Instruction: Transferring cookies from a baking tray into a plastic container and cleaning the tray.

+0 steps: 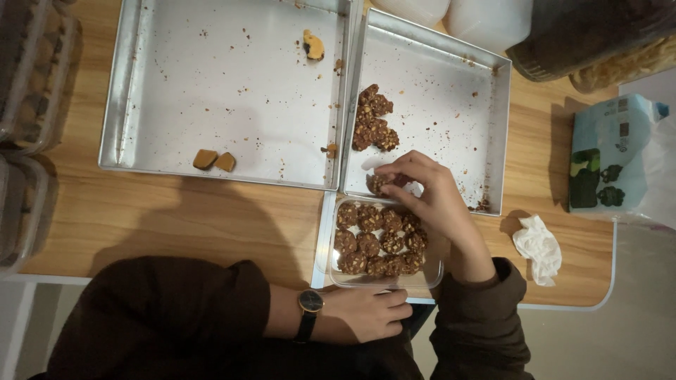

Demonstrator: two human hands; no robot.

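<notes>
My right hand (429, 193) reaches over the near edge of the right metal tray (451, 91) and pinches a brown nut cookie (382, 184). Just below it sits a clear plastic container (433, 271) filled with several of the same cookies (377, 241). A small pile of brown cookies (372, 119) remains at the left side of the right tray. My left hand (370, 313), with a black wristwatch (310, 302) on its wrist, rests closed at the table's near edge, touching the front of the container.
A larger left metal tray (169, 77) holds two light brown pieces (215, 160) and a yellow piece (313, 46). A crumpled white tissue (539, 246) and a tissue pack (612, 155) lie at right. Stacked clear containers (24, 105) stand at left, jars (591, 35) at back right.
</notes>
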